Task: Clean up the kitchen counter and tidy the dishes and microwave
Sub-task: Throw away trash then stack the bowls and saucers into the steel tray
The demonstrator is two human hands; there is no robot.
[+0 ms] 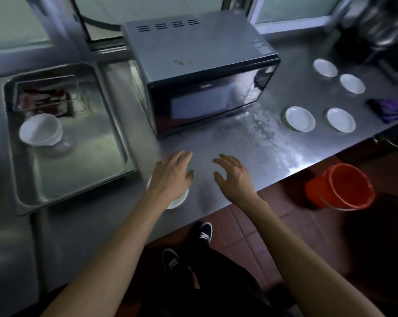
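A black and grey microwave (200, 72) stands shut in the middle of the steel counter (250, 156), with small green specks on its top. Several small white dishes lie to its right, among them one (300, 118) and another (341, 120) nearer the front. My left hand (172, 173) hovers open over a white bowl (178, 201) at the counter's front edge, which it mostly hides. My right hand (233, 177) is open beside it, fingers spread, holding nothing. A purple cloth (388, 109) lies at the far right.
A steel sink (63, 179) at the left holds stacked white bowls (41, 133) and a wire rack. An orange bucket (339, 186) stands on the tiled floor to the right. Dark pots sit at the back right corner. Wet patches shine in front of the microwave.
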